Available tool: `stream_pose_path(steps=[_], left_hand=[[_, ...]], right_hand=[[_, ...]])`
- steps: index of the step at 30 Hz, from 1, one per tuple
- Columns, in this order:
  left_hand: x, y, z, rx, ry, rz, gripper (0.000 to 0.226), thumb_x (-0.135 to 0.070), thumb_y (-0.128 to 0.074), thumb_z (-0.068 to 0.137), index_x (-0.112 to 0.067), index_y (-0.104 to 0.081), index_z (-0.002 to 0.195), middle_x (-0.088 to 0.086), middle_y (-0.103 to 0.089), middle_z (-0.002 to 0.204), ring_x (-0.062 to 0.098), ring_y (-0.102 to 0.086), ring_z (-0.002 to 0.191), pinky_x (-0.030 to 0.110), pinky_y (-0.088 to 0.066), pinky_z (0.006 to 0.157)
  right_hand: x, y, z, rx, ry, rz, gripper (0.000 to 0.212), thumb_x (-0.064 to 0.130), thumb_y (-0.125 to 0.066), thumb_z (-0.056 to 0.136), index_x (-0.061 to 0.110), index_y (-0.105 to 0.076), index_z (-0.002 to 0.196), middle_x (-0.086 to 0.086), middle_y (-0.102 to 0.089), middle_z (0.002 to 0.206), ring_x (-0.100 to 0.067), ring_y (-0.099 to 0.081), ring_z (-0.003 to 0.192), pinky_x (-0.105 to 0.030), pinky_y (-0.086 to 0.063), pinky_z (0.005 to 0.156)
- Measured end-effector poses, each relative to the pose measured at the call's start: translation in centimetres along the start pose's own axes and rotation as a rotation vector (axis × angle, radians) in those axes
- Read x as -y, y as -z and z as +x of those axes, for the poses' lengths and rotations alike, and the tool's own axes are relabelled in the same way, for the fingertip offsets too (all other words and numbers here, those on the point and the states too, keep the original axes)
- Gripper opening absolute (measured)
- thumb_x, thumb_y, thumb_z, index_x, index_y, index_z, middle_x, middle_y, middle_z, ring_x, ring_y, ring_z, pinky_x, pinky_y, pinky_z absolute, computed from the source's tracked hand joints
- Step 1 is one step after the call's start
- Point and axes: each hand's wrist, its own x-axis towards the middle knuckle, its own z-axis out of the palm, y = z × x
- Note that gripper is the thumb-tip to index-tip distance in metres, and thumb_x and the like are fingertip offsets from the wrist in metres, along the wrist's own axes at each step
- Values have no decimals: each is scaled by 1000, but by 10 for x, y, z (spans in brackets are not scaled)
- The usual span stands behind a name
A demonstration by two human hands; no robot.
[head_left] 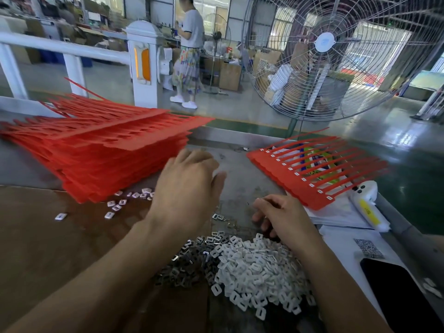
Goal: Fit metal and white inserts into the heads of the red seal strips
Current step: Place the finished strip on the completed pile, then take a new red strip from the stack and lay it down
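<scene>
Red seal strips [96,150] lie stacked beyond and left of the left hand [187,188], heads toward the person, tails running away. That hand hovers flat, fingers relaxed, holding nothing, nearer the stack than the right hand [283,217], whose fingers curl down just beyond the white inserts [259,267]; whether it pinches one I cannot tell. Metal inserts [189,263] touch that pile's left edge. A filled sheet [300,179] lies right; nothing blocks the reach.
</scene>
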Motion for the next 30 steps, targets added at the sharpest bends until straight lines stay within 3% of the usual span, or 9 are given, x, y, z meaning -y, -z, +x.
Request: stream_pose_path(steps=[3,7,10,13,15,18,22,25,30], left_hand=[[4,-3,6,130,406,-848,33,-49,-65,94,-18,-76,99,2,-75,94,16,-70,78,45,-59,75],[28,-4,17,23,672,-1412,70,-69,-61,80,-12,-66,121,6,-77,107,23,-75,94,40,-59,72],[42,-3,27,-190,754,-1597,62,-63,-54,93,-8,-67,120,10,-77,107,25,-75,94,40,-59,75],[41,-4,32,-397,827,-1627,32,-23,-42,103,-2,-66,100,14,-78,98,24,-76,82,37,-59,68],[31,-5,27,-392,805,-1600,33,-15,-40,103,6,-64,111,16,-77,100,27,-75,85,35,-60,62],[2,-4,8,-333,650,-1449,34,-19,-42,105,4,-55,128,9,-78,95,24,-76,87,32,-59,59],[-34,-6,-17,-206,496,-1350,27,-32,-45,106,-14,-58,121,0,-79,97,18,-75,86,35,-61,69],[-49,-14,-32,-121,438,-1311,30,-49,-54,99,-28,-67,116,-3,-78,102,21,-74,91,42,-61,74],[-59,-30,-48,-67,238,-1238,18,-43,-53,99,-45,-68,110,-18,-75,102,1,-70,98,18,-54,82]], right_hand=[[0,1,0,-1,0,8,21,32,-58,103,23,-74,91,5,-77,80,-7,-64,58,-24,-49,53],[2,1,-2,2,-6,3,21,31,-58,103,23,-73,92,5,-77,80,-7,-64,59,-23,-49,54],[4,1,-2,6,-8,6,21,31,-57,103,22,-73,93,4,-77,81,-8,-64,59,-25,-49,54],[4,1,-3,4,-7,-2,23,30,-56,104,20,-74,92,5,-77,80,-8,-65,59,-24,-50,54],[3,1,-3,1,-10,-12,24,30,-56,104,20,-74,92,4,-77,80,-9,-65,59,-23,-51,53],[2,1,-2,-9,-18,16,25,29,-56,104,19,-74,89,1,-77,78,-14,-70,60,-26,-53,53],[6,0,-1,-75,-40,318,26,28,-62,102,7,-74,94,-14,-76,81,-29,-75,66,-31,-58,53],[18,-2,2,-26,-139,730,59,54,-51,100,-1,-72,104,-18,-76,85,-26,-76,72,-31,-58,55],[27,4,-1,87,-117,1099,61,65,-49,92,8,-68,97,-9,-73,75,-18,-70,60,-26,-56,53]])
